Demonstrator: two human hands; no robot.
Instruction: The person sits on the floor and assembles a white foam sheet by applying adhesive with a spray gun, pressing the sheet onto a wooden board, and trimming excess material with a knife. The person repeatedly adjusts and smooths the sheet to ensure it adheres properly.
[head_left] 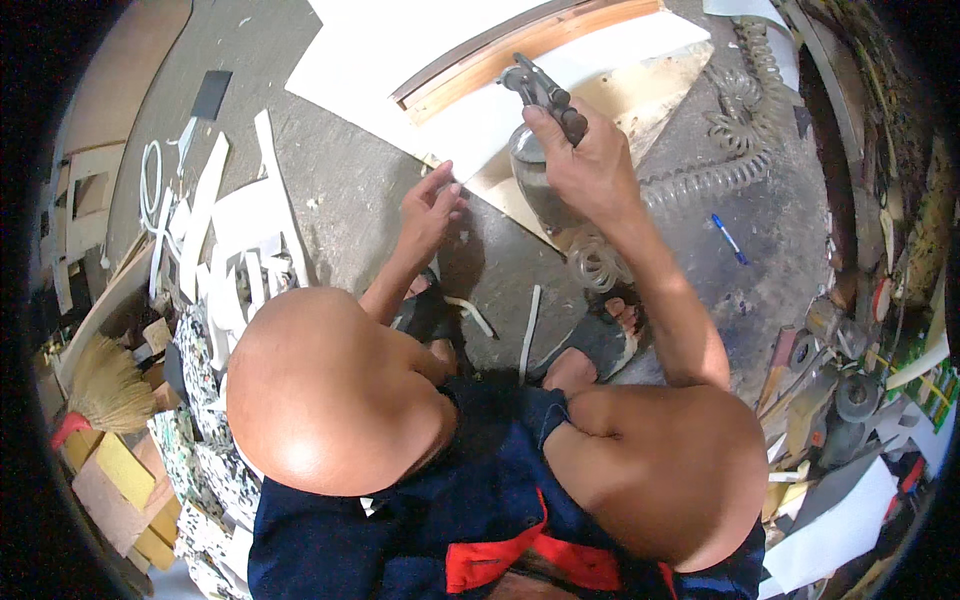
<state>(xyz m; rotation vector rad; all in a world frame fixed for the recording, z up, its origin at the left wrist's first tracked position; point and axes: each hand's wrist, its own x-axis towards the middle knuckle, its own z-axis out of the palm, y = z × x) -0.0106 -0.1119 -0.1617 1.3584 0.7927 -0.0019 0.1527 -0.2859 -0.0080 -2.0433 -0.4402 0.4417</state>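
My right hand point(600, 165) is wrapped round the handle of a dark metal spray gun point(543, 92). Below the gun hangs its rounded cup point(528, 158), partly covered by the hand. My left hand point(432, 208) is at the near edge of a white sheet point(480, 135), fingers apart, fingertips close to or touching that edge. The white sheet lies over a stained, yellowish board point(655, 105) on the floor. Across the sheet runs a curved wooden strip point(510, 70) with a dark brown band along its far side.
A clear coiled hose point(710, 178) winds over the floor at right, near a blue pen point(730, 240). White offcuts point(245, 215) pile up at left, beside a straw broom point(110, 385). Tools and scraps point(830, 400) crowd the right side. Narrow white strips point(531, 330) lie between my feet.
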